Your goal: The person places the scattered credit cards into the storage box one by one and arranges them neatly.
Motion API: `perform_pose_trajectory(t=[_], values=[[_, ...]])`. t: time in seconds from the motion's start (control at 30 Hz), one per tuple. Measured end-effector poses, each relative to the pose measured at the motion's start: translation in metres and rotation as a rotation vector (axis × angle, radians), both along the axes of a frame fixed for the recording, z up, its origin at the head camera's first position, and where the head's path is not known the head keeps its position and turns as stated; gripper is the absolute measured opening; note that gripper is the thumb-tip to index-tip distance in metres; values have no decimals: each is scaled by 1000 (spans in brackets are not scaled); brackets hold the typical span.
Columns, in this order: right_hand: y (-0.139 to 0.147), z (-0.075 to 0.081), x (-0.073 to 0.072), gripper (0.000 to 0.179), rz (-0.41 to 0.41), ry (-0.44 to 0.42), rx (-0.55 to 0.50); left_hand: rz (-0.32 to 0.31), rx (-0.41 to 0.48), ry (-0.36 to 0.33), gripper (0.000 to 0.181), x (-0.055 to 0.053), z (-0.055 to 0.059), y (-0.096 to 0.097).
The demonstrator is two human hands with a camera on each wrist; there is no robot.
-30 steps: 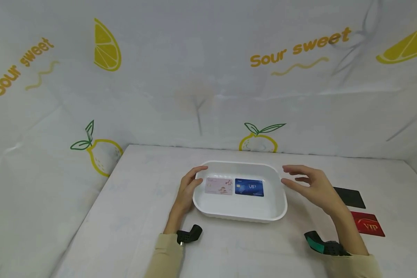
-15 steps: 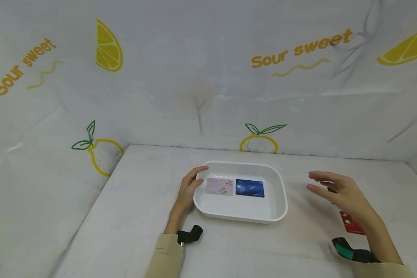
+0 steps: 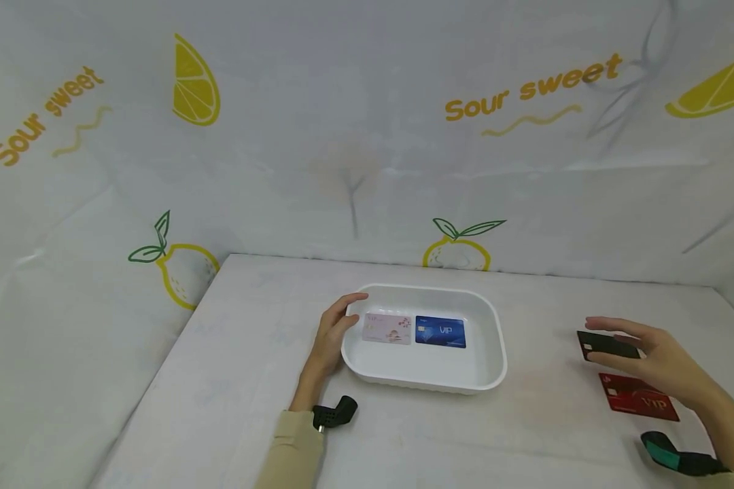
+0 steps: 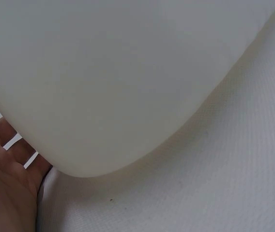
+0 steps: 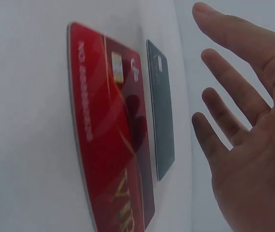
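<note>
A white plastic tray [image 3: 425, 370] stands in the middle of the table, a pink card [image 3: 387, 329] and a blue VIP card [image 3: 440, 331] lying flat side by side in it. My left hand [image 3: 328, 337] grips the tray's left end, thumb and index finger at the rim; in the left wrist view its other fingers lie along the outer wall. To the right, my right hand [image 3: 667, 356] hovers with spread fingers above a black card [image 3: 608, 344], partly hiding it. Just nearer lies a red VIP card [image 3: 636, 395]. The right wrist view shows a gap between that hand and both cards.
White cloth covers the table [image 3: 251, 380]. Behind it rises a pale backdrop [image 3: 281, 136] printed with lemons and lettering. Both wrists carry black camera mounts, and the right one [image 3: 679, 456] hangs low near the red card.
My right hand has moved rightward and nearer, from beside the tray's right end to over the black card. My left hand and the tray have stayed in place.
</note>
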State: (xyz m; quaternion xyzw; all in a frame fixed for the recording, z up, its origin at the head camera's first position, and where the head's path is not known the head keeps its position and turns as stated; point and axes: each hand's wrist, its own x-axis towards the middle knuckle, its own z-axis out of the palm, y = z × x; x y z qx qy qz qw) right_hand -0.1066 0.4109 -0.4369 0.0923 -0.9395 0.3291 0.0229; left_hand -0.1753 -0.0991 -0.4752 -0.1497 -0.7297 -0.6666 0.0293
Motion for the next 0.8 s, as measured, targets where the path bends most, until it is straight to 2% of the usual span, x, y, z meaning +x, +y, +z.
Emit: perform_pose_trajectory(t=[0.17,0.27,0.4,0.53,0.67,0.8], values=[[15,-10,1,67,42,-20,-19,4,2,1,46,0,0,0],[22,-13,1,71,75,-43,12,9,-4,4,46,0,0,1],[27,-18,0,74,135,20,55,10,-4,-5,46,1,1,1],[30,-22,-1,83,191,101,22,8,15,-25,46,3,3,1],[31,-22,-4,85,191,146,62,7,22,-28,47,3,3,2],[31,-20,-9,82,151,104,134,10,20,-37,46,3,4,2]])
